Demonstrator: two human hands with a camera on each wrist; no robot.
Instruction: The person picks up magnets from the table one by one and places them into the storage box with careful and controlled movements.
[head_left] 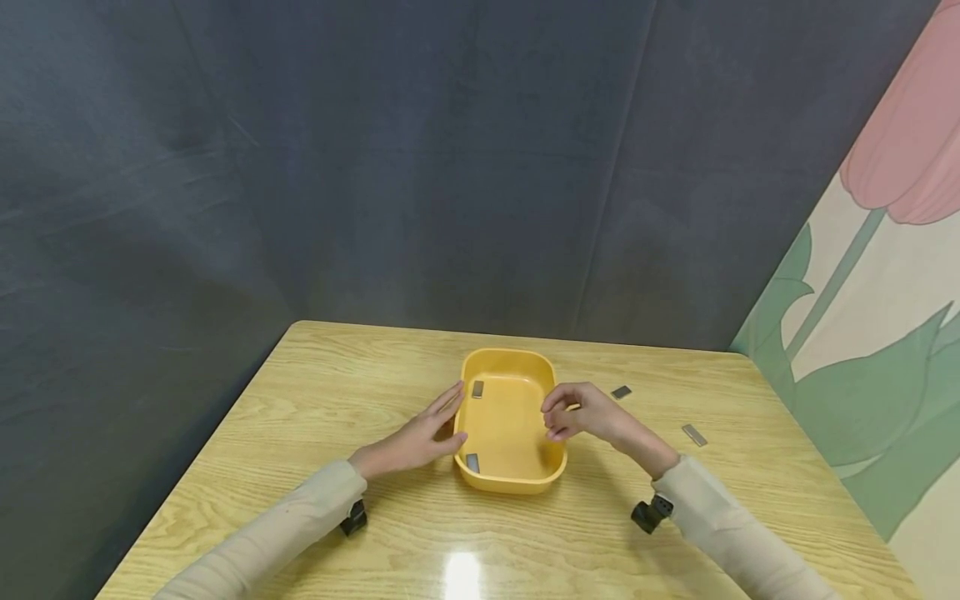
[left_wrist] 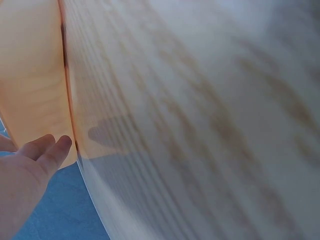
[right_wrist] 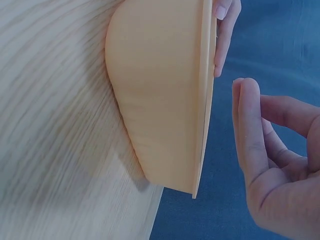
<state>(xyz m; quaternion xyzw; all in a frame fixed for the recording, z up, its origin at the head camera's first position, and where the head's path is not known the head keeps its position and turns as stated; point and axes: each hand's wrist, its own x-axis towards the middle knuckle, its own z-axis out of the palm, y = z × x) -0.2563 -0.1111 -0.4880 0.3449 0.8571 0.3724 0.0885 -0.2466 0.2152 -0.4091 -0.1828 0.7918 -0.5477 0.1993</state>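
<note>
In the head view a yellow plastic tray (head_left: pixel 511 486) with a raised rim stands on the table. Inside, along its left side, lie two small flat grey pieces: one toward the back (head_left: pixel 477 389), the other near the front corner (head_left: pixel 472 463). My left hand (head_left: pixel 416 442) rests against the tray's left rim, thumb and fingers spread. Over the right rim hovers my right hand (head_left: pixel 588 412), its fingers loosely bent and nothing visible between them. The right wrist view shows the bent fingers (right_wrist: pixel 250 120) apart from the tray's outer wall (right_wrist: pixel 155 90).
Two more small flat pieces lie on the wooden table (head_left: pixel 360 375) right of the tray, a dark one (head_left: pixel 621 392) and a grey one (head_left: pixel 694 435). Behind the table hangs a dark curtain (head_left: pixel 450 167). A flower-painted wall (head_left: pixel 885 375) stands at the right.
</note>
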